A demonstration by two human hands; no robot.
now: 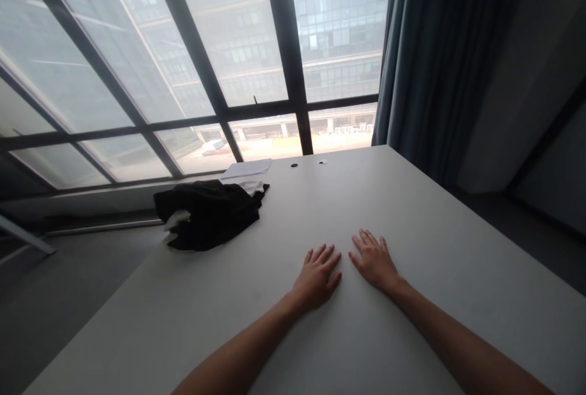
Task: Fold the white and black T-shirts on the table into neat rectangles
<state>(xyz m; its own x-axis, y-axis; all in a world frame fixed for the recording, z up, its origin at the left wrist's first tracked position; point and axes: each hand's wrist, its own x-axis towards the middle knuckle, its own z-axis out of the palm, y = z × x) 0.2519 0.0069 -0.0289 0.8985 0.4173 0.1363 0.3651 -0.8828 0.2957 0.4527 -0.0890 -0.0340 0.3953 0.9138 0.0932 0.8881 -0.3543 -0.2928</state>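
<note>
My left hand lies palm down on the white table, its fingers spread and holding nothing. Beside it, a short gap to the right, my right hand also rests flat on the tabletop with the fingers apart. A crumpled black cloth with white parts showing sits at the table's left edge, beyond my left hand and not touching it. Behind that cloth is a flat white stack that looks like paper.
Two small round holes or caps, one dark and one lighter, are near the table's far edge. Large framed windows stand behind the table. A blue-grey curtain hangs at the right. Grey floor shows on the left.
</note>
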